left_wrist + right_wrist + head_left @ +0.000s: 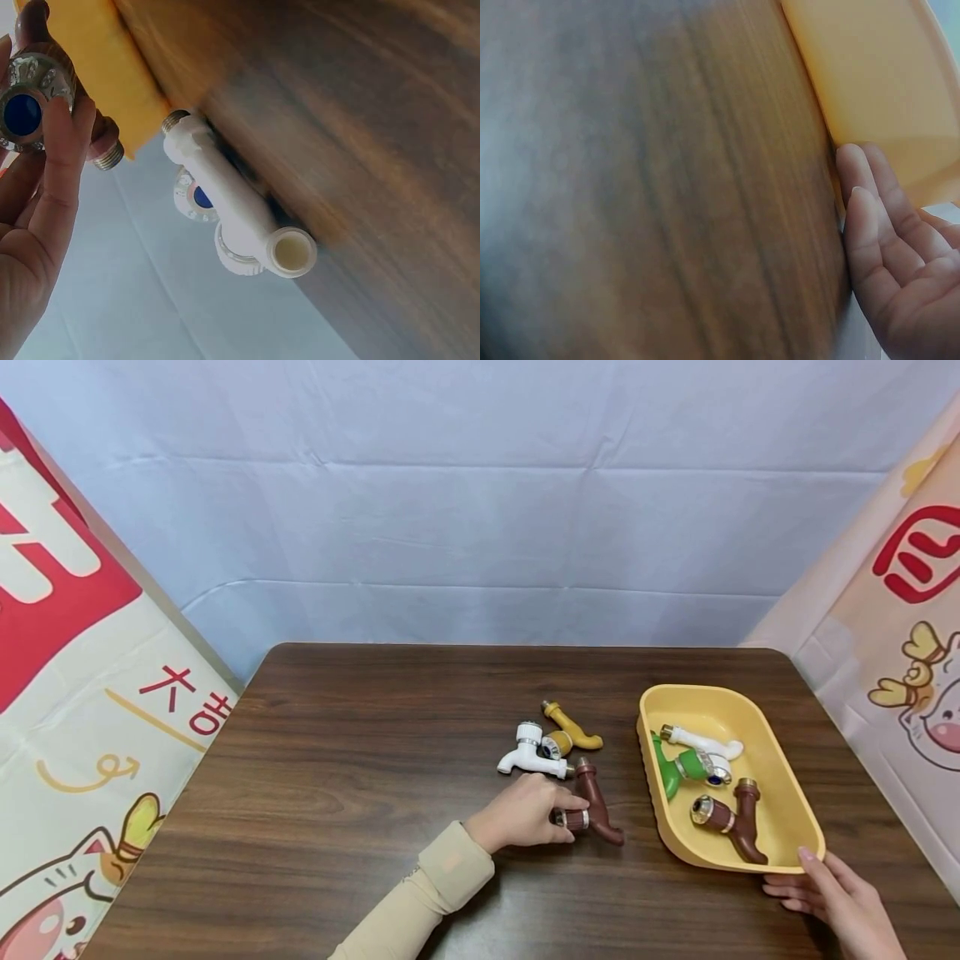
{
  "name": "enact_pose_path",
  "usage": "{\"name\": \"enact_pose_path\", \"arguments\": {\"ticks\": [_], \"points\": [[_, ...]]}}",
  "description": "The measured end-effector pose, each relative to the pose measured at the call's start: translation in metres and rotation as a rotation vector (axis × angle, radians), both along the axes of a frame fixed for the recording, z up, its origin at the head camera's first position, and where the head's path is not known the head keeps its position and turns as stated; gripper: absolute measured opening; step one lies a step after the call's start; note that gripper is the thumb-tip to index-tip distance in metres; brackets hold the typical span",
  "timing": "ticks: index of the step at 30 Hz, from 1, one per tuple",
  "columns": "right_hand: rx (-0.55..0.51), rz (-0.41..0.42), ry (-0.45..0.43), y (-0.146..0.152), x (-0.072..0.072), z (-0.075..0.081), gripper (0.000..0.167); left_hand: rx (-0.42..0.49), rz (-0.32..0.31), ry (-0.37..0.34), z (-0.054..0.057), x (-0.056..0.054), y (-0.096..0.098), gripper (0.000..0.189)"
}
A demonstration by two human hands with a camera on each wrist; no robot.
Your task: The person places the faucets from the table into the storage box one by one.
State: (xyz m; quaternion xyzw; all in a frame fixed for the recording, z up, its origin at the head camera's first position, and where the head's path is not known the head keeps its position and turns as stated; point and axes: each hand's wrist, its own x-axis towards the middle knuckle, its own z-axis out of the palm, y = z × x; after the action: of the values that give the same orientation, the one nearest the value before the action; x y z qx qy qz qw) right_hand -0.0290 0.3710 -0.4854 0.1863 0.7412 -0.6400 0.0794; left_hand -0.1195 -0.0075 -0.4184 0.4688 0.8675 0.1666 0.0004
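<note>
Left hand [528, 814]: its thumb and fingers are clamping on the nearer brown tap [597, 806].
Nearer brown tap: it is sitting just off the left edge of the yellow tray [787, 802]; whether it is touching the tabletop [360, 735], I cannot tell.
Right hand [840, 893]: thumb and fingers are pinching the tray's near right corner.
Inside tray: a white tap [701, 742], green tap [667, 777] and second brown tap [745, 827] are lying.
Toward tabletop's far edge: a loose white tap [528, 760] and yellow tap [573, 731] are lying together.

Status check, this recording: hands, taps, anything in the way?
Left hand pinching brown tap by its handle. Right hand holding yellow tray by near-right corner. White tap and yellow tap close by; nothing seen between brown tap and tray.
</note>
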Motion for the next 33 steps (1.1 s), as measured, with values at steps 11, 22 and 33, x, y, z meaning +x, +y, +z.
{"name": "enact_pose_path", "arguments": {"ticks": [11, 22, 33], "points": [[-0.01, 0.001, 0.019, 0.001, 0.0, -0.001, 0.034, 0.024, 0.001, 0.04, 0.008, -0.003, 0.004, 0.039], [-0.018, 0.0, 0.022, 0.001, 0.0, 0.0, 0.029, 0.031, -0.012, 0.055, 0.014, -0.006, 0.007, 0.038], [-0.01, -0.003, 0.007, 0.0, 0.0, 0.0, 0.028, 0.056, -0.032, 0.071, 0.017, -0.01, 0.011, 0.038]]}}
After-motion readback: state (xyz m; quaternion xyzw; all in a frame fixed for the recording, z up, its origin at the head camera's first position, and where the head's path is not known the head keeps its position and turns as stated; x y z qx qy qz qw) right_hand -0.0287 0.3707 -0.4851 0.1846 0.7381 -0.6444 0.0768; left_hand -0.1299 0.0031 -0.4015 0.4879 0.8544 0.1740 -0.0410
